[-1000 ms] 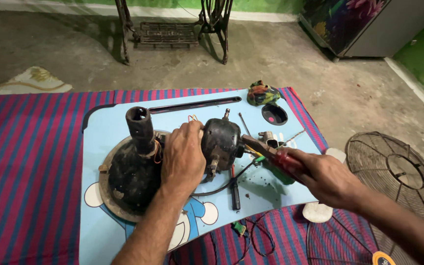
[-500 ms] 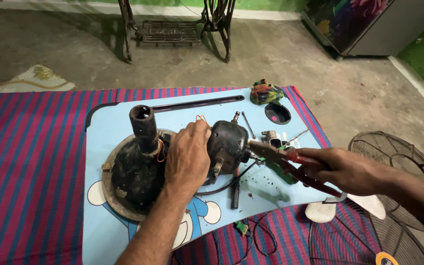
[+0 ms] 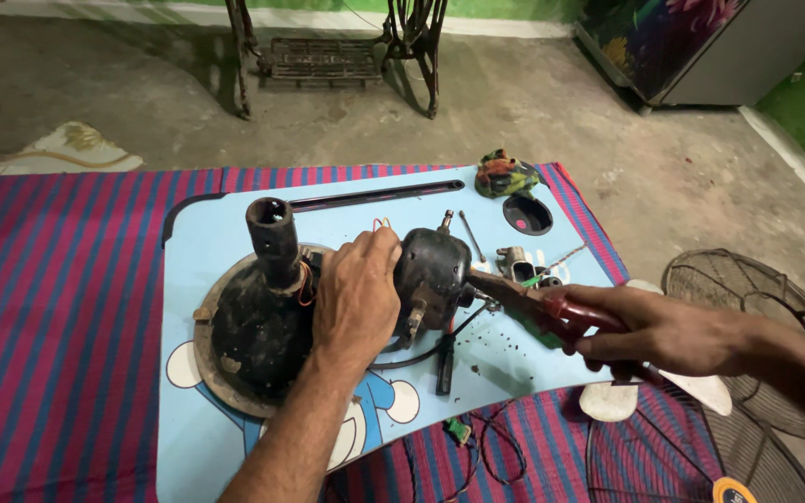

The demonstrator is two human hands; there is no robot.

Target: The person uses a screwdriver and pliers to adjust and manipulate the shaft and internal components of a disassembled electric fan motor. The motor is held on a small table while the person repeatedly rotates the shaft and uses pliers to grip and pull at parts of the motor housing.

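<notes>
A dirty black fan motor (image 3: 433,277) lies on a light blue cartoon-print tray table (image 3: 225,228), beside a round black fan base (image 3: 253,321) with an upright neck tube (image 3: 274,240). My left hand (image 3: 356,296) rests on the motor's left side, fingers against it near some thin wires. My right hand (image 3: 668,331) grips red-handled pliers (image 3: 538,300), whose jaws touch the motor's right side.
A screwdriver (image 3: 470,236), small metal parts (image 3: 517,264) and a black cap (image 3: 527,215) lie on the table's right half. A striped red-blue mat (image 3: 48,317) lies under the table. Wire fan guards (image 3: 757,307) sit at right, a treadle sewing-machine stand (image 3: 328,51) behind.
The pliers' jaws have closed in against the motor's right side and my right hand has shifted outward to the right. My left hand stays on the motor.
</notes>
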